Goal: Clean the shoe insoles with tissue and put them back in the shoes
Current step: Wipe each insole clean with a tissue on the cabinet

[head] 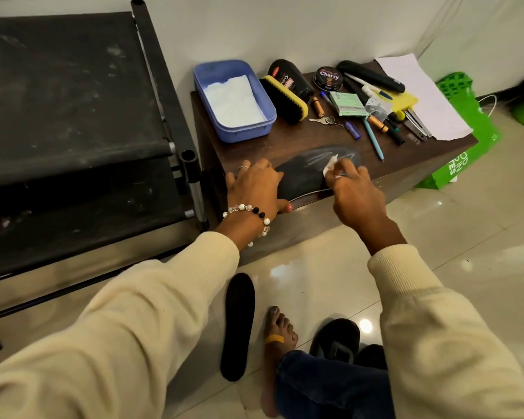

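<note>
A black insole (307, 173) lies along the front edge of the low brown table (254, 146), with pale wipe streaks on it. My left hand (254, 189) presses flat on its left end, thumb under the table edge. My right hand (353, 192) pinches a small white tissue (421, 167) against the insole's right part. A second black insole (238, 326) lies on the tiled floor below. A black shoe (336, 340) sits on the floor by my bare foot (277, 337), another partly hidden behind my right sleeve.
A blue tub (233, 101) holding white tissues stands at the table's back left. A shoe brush (285, 99), polish tin (328, 77), pens, keys, batteries and paper (421, 95) crowd the back. A black rack (73, 116) stands left; a green bag (463, 140) right.
</note>
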`<state>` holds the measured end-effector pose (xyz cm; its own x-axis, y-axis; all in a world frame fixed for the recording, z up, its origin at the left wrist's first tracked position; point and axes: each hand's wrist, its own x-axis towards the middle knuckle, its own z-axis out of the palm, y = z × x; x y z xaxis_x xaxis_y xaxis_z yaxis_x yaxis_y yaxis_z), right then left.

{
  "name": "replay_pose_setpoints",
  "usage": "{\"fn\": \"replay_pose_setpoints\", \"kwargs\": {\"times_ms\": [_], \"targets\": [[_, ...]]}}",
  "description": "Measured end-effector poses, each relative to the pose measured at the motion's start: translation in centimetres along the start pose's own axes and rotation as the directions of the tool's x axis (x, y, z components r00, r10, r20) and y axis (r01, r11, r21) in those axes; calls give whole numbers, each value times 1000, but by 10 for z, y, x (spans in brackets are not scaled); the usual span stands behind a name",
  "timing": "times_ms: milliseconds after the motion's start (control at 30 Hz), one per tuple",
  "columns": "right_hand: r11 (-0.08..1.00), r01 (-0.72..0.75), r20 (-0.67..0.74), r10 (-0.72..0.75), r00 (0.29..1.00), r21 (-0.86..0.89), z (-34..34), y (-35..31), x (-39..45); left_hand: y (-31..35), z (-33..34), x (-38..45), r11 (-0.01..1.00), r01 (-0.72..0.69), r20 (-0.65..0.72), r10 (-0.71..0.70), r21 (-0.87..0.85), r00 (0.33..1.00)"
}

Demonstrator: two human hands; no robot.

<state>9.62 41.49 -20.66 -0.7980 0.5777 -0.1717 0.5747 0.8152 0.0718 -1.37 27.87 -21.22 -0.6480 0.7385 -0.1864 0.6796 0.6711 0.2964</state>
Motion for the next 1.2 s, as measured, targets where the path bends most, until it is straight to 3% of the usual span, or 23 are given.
{"fn": "replay_pose_setpoints", "kwargs": {"times_ms": [167,367,600,800,1000,1200], "targets": [[984,173,28,-174,984,39,-1,-21,1,0,-1,1,1000,9,-3,-9,-10,1000],[999,19,10,-19,1000,29,-1,-5,4,0,-1,1,1000,4,12,-4,9,1000],[956,293,51,-293,955,7,-3,-29,-3,-1,3,2,996,46,-49,-50,-71,998],[995,93,1,-93,996,-25,-6,-20,-2,-2,5,3,994,46,-67,-53,-96,996],[938,345,39,-344,938,-39,-3,-36,-4,-4,5,5,985,72,-61,-82,-157,995],[998,33,-41,-36,999,-62,-3,-14,12,-4,8,7,987,67,-56,-75,-146,996]]}}
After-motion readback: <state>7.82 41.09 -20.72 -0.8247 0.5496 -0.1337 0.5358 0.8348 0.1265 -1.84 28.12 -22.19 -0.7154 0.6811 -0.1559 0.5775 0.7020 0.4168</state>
